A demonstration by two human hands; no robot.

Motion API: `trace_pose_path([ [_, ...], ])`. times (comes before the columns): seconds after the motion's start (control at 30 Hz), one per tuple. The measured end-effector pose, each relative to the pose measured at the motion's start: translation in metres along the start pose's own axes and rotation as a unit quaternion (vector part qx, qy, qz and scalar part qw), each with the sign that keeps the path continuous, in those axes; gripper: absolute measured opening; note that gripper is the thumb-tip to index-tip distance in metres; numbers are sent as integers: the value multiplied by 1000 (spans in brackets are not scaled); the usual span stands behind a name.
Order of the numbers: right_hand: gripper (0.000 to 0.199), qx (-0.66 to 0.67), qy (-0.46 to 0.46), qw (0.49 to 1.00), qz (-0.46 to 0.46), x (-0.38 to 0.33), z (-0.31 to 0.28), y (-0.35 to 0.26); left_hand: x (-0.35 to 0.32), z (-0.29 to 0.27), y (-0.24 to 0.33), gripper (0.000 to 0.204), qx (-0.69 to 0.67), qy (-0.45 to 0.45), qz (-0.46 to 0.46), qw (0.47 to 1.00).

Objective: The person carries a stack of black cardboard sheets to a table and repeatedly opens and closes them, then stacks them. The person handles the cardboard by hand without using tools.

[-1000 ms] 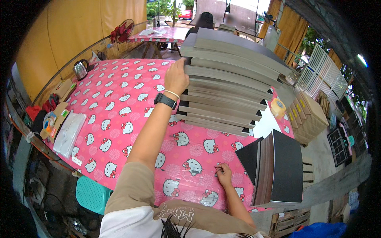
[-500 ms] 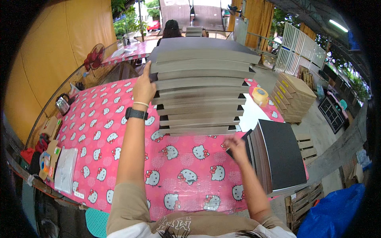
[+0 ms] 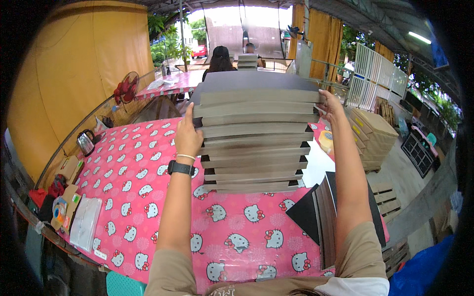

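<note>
A tall stack of thick black-covered books [image 3: 256,129], their grey page edges facing me, stands on the pink patterned tabletop [image 3: 222,237]. Dark cover corners stick out between the layers. My left hand [image 3: 188,137] grips the stack's left side near the top, index finger pointing up along the edge. At the upper right corner, my right hand [image 3: 334,106] has its fingers closed on the side of the top books. To the right, partly behind my right forearm, lies a smaller pile of black-covered books [image 3: 326,232] with a black cover corner [image 3: 304,213] jutting left.
A roll of tape [image 3: 326,141] and a white sheet [image 3: 317,166] lie right of the stack. Clear plastic sleeves [image 3: 86,224], cardboard boxes [image 3: 70,168] and a kettle [image 3: 85,143] line the left edge. Wrapped bundles [image 3: 373,140] stand beyond the right side. People sit at the back.
My right hand has risen from beside the smaller pile to the upper right side of the tall stack. My left hand stays on the left side. The view has tilted upward.
</note>
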State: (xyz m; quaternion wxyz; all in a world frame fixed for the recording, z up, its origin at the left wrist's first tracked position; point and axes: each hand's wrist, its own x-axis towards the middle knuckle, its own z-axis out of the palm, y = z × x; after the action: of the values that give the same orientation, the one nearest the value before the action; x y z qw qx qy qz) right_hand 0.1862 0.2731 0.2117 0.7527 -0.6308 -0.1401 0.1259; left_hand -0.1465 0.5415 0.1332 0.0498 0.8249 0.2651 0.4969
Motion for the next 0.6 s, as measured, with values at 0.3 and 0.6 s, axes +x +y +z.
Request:
trace_pose_path([
  [0.3,32,69,12,983,-169,-25,-36,-47,3,-4,8,80,-2,-25,-23,999],
  [0.6,30,20,15,999,-32,6,-12,-33,17,-4,12,80,-79,59,26,995],
])
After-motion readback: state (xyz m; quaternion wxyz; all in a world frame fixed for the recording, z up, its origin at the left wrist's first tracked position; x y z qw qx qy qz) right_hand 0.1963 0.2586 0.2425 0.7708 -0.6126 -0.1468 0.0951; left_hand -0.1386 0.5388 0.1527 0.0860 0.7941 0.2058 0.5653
